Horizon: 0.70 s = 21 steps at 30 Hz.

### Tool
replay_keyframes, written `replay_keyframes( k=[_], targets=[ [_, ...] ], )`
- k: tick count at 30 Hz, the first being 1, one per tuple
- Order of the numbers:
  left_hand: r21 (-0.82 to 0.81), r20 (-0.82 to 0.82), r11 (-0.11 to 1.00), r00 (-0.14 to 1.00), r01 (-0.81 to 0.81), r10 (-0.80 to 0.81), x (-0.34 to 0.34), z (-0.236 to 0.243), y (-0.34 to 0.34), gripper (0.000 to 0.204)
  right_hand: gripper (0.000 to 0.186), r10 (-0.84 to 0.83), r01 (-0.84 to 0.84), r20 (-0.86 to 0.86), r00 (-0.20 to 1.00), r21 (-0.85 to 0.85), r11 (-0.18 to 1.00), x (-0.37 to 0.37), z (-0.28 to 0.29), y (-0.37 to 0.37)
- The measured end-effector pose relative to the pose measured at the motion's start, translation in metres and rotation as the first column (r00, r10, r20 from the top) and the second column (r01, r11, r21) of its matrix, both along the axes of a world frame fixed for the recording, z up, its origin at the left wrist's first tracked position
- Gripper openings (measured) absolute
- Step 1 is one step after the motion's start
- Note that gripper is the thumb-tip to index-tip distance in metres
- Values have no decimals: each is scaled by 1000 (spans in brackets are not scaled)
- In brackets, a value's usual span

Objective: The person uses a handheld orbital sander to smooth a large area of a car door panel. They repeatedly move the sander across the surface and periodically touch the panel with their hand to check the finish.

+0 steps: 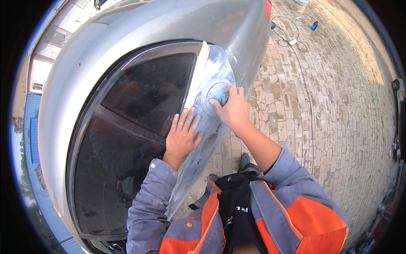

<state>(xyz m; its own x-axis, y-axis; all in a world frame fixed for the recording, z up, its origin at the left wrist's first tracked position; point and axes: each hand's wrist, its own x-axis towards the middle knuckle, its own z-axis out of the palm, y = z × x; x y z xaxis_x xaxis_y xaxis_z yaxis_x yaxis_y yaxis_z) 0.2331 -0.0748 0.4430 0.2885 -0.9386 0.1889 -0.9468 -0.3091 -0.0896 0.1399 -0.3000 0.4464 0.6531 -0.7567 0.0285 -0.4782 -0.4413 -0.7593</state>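
Note:
My right hand is closed around the blue-and-black knob of a round hand sanding pad. The pad's wide grey disc lies flat on the dull, dusty rear panel of a silver car. My left hand rests palm down beside the side window, fingers stretched and slightly apart, with nothing in it. Its fingertips reach the lower end of a pale yellow strip of masking tape, which runs along the window's rear edge. White dust covers the fingers of both hands.
The dark side windows fill the car's near side. A brick-paved yard stretches to the right, with a black cable snaking across it. Farther off stand a small blue bottle and a clear bucket. A blue wall is at the left.

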Motion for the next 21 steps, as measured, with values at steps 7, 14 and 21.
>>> replay_keyframes(
  k=[7,14,21],
  targets=[
    [-28,-18,1000,1000,9,-9,1,-3,1,69,62,76,-76,74,994,-7,997,-2,1,19],
    [-45,-11,999,1000,4,-5,0,-2,1,71,65,-56,55,-22,998,-45,997,1,-5,-15],
    [-47,0,999,1000,9,-9,0,-3,2,71,69,-95,102,-214,972,22,995,14,16,-74]
  ],
)
